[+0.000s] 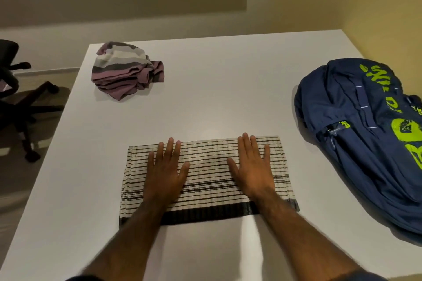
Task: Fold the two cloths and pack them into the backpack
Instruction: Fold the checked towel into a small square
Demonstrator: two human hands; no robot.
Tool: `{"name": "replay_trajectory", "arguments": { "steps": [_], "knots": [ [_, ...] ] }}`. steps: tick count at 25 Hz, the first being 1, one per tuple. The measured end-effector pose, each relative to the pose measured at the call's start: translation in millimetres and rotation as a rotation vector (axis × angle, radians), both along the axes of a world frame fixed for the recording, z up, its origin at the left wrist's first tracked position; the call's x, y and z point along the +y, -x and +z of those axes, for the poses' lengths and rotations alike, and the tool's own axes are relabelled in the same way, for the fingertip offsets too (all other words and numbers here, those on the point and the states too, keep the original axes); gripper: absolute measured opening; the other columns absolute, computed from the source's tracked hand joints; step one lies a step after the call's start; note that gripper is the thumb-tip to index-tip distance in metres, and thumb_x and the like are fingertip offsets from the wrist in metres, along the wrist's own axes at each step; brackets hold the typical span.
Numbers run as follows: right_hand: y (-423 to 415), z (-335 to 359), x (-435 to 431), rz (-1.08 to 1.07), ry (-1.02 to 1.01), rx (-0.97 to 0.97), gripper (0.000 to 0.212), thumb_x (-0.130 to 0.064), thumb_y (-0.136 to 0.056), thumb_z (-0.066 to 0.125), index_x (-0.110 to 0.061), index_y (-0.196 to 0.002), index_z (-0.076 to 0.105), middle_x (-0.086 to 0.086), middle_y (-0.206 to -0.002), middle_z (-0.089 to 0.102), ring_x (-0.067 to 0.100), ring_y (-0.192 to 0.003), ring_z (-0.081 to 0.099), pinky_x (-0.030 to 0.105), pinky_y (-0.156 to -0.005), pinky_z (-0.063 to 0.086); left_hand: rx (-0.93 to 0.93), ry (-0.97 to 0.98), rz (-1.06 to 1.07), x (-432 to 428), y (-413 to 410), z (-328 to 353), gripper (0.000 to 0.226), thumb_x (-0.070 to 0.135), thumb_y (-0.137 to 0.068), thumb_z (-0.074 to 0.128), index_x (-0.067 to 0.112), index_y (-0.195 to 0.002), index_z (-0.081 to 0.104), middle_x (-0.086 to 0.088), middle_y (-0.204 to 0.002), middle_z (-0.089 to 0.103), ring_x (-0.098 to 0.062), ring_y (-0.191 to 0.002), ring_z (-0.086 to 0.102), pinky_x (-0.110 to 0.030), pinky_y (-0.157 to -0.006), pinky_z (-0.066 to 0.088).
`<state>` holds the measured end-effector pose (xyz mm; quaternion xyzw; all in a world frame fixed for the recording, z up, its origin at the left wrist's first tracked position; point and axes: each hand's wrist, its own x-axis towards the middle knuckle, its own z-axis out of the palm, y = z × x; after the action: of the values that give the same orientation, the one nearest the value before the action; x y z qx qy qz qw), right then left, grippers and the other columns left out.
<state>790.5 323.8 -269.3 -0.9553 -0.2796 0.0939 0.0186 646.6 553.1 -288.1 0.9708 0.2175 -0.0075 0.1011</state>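
Observation:
A cream cloth with thin black stripes (pixel 206 180) lies folded into a flat rectangle near the front of the white table (pixel 217 98). My left hand (pixel 167 170) rests flat on its left half, fingers spread. My right hand (pixel 252 166) presses flat on its right half, also spread. Neither hand grips anything. A second cloth, striped purple, grey and white (pixel 124 70), sits crumpled in a heap at the far left of the table. A navy backpack with lime-green lettering (pixel 365 134) lies on its side at the right, and its zips look closed.
A black office chair (pixel 16 98) stands on the floor left of the table. A yellow wall (pixel 376 2) runs behind the backpack at the right. The table's left edge is close to the crumpled cloth.

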Motion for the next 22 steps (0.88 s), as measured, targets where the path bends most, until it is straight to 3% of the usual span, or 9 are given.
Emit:
{"name": "replay_trajectory", "arguments": {
  "steps": [3,6,8,10,11,13,17,22],
  "knots": [
    [-21,4,-28,-0.069,0.055,-0.025,0.08,-0.067,-0.097,-0.009,-0.016,-0.159,-0.015,0.004,-0.166,-0.022,0.022,-0.154,-0.019,0.056,-0.122,-0.013,0.02,-0.032,0.063,37,15,5,0.071,0.06,-0.102,0.015,0.025,-0.163,0.007,0.0,-0.172,0.0,-0.025,-0.158,-0.001,-0.052,-0.126,-0.001],
    [-40,6,-46,-0.062,0.095,-0.095,0.073,-0.057,-0.103,0.0,-0.012,-0.16,-0.005,0.007,-0.168,-0.009,0.026,-0.157,-0.006,0.056,-0.122,-0.014,0.079,-0.059,0.065,71,22,12,0.067,0.055,-0.105,0.009,0.024,-0.163,0.009,-0.001,-0.171,0.004,-0.025,-0.158,0.001,-0.051,-0.123,-0.008],
    [-59,14,-52,-0.034,0.11,-0.187,0.061,-0.035,-0.106,0.023,-0.007,-0.16,0.018,0.016,-0.164,0.026,0.034,-0.151,0.023,0.057,-0.124,0.0,0.094,-0.127,0.028,94,21,22,0.06,0.047,-0.108,0.016,0.021,-0.161,0.024,-0.006,-0.169,0.021,-0.028,-0.157,0.009,-0.046,-0.119,-0.021],
    [-84,26,-53,0.059,0.126,-0.216,0.047,-0.016,-0.096,0.045,-0.012,-0.143,0.041,0.011,-0.133,0.055,0.03,-0.123,0.047,0.051,-0.119,0.024,0.062,-0.202,-0.006,113,16,34,0.043,0.034,-0.106,0.04,0.017,-0.143,0.054,-0.011,-0.145,0.055,-0.034,-0.145,0.036,-0.04,-0.116,-0.027],
    [-95,32,-52,0.12,0.147,-0.201,0.04,-0.013,-0.093,0.05,-0.016,-0.133,0.049,0.007,-0.121,0.059,0.026,-0.112,0.05,0.045,-0.114,0.031,0.066,-0.229,-0.009,121,12,40,0.034,0.029,-0.103,0.05,0.017,-0.132,0.062,-0.01,-0.13,0.063,-0.034,-0.135,0.046,-0.038,-0.115,-0.027],
    [-109,43,-48,0.198,0.2,-0.185,0.033,-0.012,-0.092,0.058,-0.019,-0.124,0.059,0.004,-0.115,0.06,0.025,-0.108,0.053,0.042,-0.108,0.035,0.131,-0.254,0.004,131,1,50,0.021,0.025,-0.098,0.06,0.022,-0.117,0.069,-0.004,-0.112,0.067,-0.031,-0.12,0.054,-0.043,-0.118,-0.022],
    [-100,55,-56,0.147,0.269,-0.263,0.031,-0.009,-0.088,0.063,-0.017,-0.117,0.065,0.005,-0.111,0.062,0.027,-0.106,0.057,0.044,-0.102,0.04,0.207,-0.181,0.031,130,-5,64,0.012,0.024,-0.098,0.054,0.027,-0.093,0.065,0.005,-0.093,0.062,-0.024,-0.105,0.056,-0.054,-0.123,0.003],
    [-63,64,-90,0.139,0.25,-0.413,0.026,0.001,-0.075,0.071,-0.012,-0.097,0.067,0.008,-0.09,0.063,0.031,-0.088,0.059,0.05,-0.094,0.045,-0.033,-0.07,-0.051,115,28,78,0.015,0.015,-0.091,0.062,0.024,-0.082,0.055,0.009,-0.075,0.058,-0.019,-0.086,0.054,-0.047,-0.123,0.007]
  ]
}}
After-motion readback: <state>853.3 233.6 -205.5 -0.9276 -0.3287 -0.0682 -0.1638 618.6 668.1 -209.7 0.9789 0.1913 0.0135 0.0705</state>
